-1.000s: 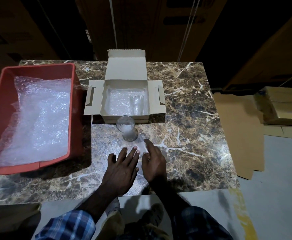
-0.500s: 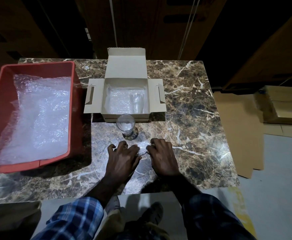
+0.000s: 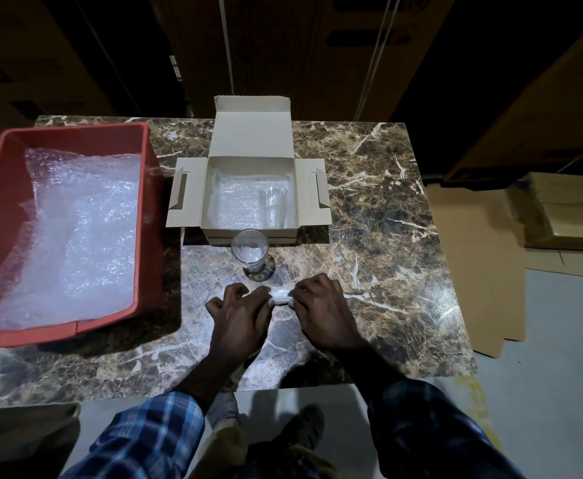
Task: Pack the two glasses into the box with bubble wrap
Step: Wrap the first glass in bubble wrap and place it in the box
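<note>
An open cardboard box [image 3: 186, 197] stands at the middle back of the marble table, lined with bubble wrap [image 3: 234, 203]. One clear glass [image 3: 273, 209] lies on its side in the box's right half. A second clear glass [image 3: 250, 252] stands upright on the table just in front of the box. Just short of this glass, my left hand [image 3: 240, 314] and my right hand [image 3: 323, 307] are side by side with fingers curled. Between them they pinch a small whitish bunched piece [image 3: 280, 299] that looks like the edge of a clear bubble wrap sheet lying on the table.
A red plastic bin [image 3: 75, 127] with a heap of bubble wrap [image 3: 75, 229] fills the table's left side. Flat cardboard sheets [image 3: 473, 254] and a stack of boxes [image 3: 566, 212] lie on the floor to the right. The table's front edge runs close to my forearms.
My hands went from lying flat with straight fingers to curled. They moved forward toward the standing glass and gathered the whitish piece between them.
</note>
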`<state>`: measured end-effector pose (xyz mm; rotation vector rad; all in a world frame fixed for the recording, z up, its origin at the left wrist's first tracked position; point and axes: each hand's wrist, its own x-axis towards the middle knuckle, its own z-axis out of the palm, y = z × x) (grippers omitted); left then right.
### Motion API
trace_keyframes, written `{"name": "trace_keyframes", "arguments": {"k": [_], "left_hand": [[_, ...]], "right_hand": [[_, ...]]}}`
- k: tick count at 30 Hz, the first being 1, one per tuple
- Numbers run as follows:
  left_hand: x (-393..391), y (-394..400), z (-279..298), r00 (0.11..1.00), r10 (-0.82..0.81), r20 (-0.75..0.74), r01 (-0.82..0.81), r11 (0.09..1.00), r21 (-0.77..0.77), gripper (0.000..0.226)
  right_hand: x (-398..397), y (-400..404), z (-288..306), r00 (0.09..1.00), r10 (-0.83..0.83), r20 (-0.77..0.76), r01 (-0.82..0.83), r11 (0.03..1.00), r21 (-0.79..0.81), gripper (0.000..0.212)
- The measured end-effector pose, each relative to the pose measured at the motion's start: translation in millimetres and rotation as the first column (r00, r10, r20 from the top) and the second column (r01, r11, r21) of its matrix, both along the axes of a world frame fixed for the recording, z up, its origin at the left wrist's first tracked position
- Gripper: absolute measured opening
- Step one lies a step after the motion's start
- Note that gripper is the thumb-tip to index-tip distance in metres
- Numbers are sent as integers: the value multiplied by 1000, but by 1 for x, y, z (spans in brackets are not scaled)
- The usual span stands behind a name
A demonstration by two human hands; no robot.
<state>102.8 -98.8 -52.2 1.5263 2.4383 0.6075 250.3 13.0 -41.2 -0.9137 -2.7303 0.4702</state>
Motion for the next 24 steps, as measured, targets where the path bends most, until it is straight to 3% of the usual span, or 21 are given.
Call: {"name": "trace_keyframes", "arguments": {"k": [3,8,12,14,18,24], "left_hand": [[5,4,-2,995,86,53,-86,996,-18,35],[16,16,2,953,290,91,-286,957,-52,32],[23,23,6,904,415,107,-412,910,-50,31],[23,24,6,896,431,108,-432,902,-14,23],[17,24,8,880,452,147,-458,889,3,29],[21,23,2,921,381,84,-382,924,-7,15]], "right_hand": [[-6,-4,-2,990,-140,21,142,987,-80,13],[-14,-4,2,959,-256,125,281,920,-272,26],[-22,-2,9,927,-356,120,375,870,-321,24],[-24,-3,13,898,-424,116,437,840,-321,27],[-26,-11,18,858,-460,228,505,835,-219,41],[-36,-18,19,784,-568,250,618,678,-398,37]]}}
